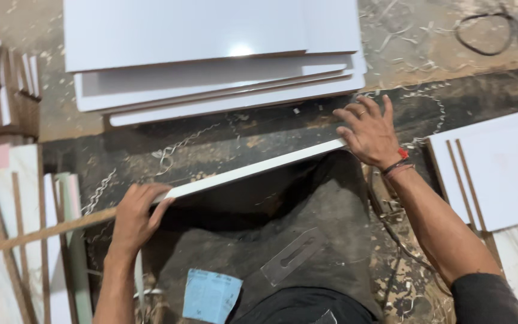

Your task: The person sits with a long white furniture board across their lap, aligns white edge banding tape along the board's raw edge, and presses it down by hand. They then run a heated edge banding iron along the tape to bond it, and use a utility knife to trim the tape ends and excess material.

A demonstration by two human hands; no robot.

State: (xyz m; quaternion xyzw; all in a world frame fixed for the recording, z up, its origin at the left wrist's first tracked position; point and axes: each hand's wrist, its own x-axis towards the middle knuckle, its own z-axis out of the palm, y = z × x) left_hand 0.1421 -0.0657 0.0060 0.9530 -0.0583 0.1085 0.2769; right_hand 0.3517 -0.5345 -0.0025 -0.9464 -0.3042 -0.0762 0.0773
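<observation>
A long, narrow white strip (253,169) stood on edge across the person's lap, slanting from lower left up to the right, and served as the landmark for all else. The left hand (136,217) gripped its lower-left end, fingers curled over the top edge and the thumb pressed against the near side, so the hand was clamped on the strip. The right hand (368,131) rested at the strip's upper-right end with its fingers spread apart and laid flat, the heel of the hand touching the strip's tip; whether any finger pinched it could not be told. A ring showed on one finger, and red and dark bands circled the wrist just below. Beyond the strip, farther from the person, lay a stack of white panels (211,54) with brown edges. From the strip's left end a thin wooden batten (43,231) ran on toward the lower left, seemingly in line with it. Beneath the strip, on the dark cloth over the lap, lay a clear plastic slotted piece (293,255) and, nearer the person, a blue sheet of sandpaper (210,295). To the right of the strip's far end sat another white board (499,168) with two thin brown slats upon it. Pale curled shavings (169,153) littered the floor between the strip and the stack.
</observation>
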